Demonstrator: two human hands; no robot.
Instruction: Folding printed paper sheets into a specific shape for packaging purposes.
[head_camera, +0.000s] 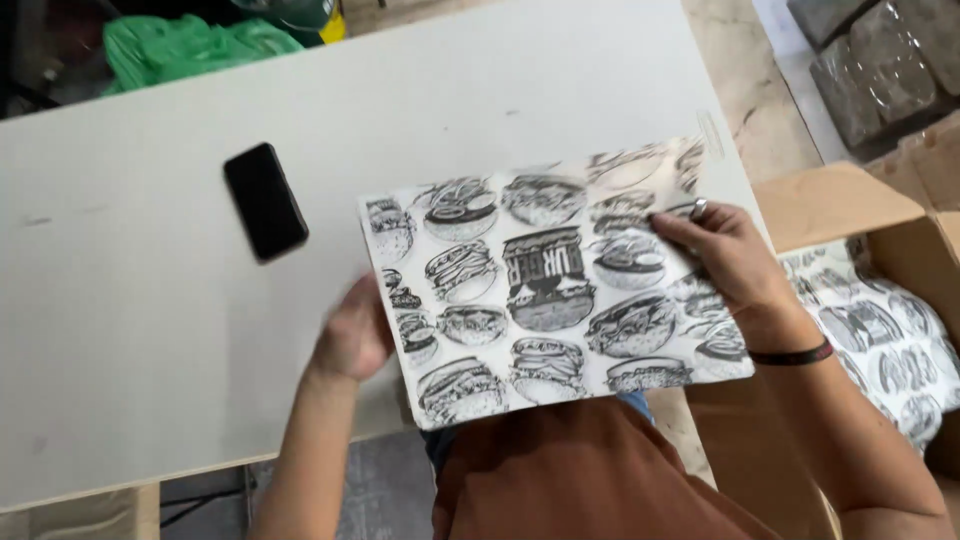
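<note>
left hand (352, 335) fingers: under sheet (555, 280) | box (860, 300): cut off

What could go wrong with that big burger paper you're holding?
The printed sheet hangs partly past the table edge, held only at its sides by the left hand and right hand, so it might bend or slip. Sliding it left could bump the black phone lying close by.
</note>
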